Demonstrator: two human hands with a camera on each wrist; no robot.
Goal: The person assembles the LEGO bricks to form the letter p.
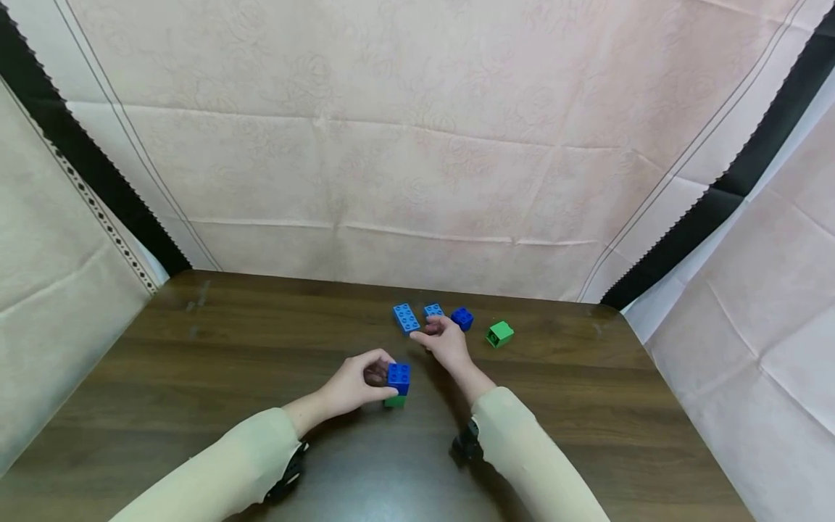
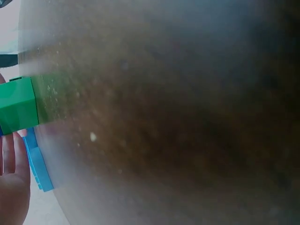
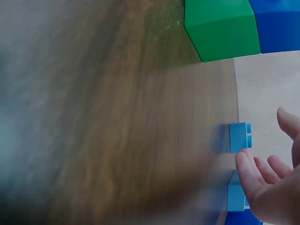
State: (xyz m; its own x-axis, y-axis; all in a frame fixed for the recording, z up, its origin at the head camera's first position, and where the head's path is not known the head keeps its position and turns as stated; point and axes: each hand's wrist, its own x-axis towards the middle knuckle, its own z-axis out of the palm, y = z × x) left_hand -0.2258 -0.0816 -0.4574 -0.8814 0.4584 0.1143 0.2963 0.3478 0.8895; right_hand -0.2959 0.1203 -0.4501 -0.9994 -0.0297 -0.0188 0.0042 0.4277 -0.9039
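My left hand (image 1: 349,384) grips a small stack, a dark blue brick (image 1: 399,378) on top of a green brick (image 1: 394,401), with thumb and fingers around its left side. The left wrist view shows the green brick (image 2: 18,105) at its edge. Farther back, my right hand (image 1: 450,349) reaches over the table with thumb and fingers spread apart, holding nothing. It is beside a longer light blue brick (image 1: 406,317) and partly covers another light blue brick (image 1: 433,310). In the right wrist view the fingertips are close to a light blue brick (image 3: 238,138).
A loose dark blue brick (image 1: 462,318) and a loose green brick (image 1: 500,333) lie right of the light blue ones. Everything is on a dark wooden table (image 1: 261,326). Pale cloth (image 1: 391,145) hangs behind its far edge and at both sides.
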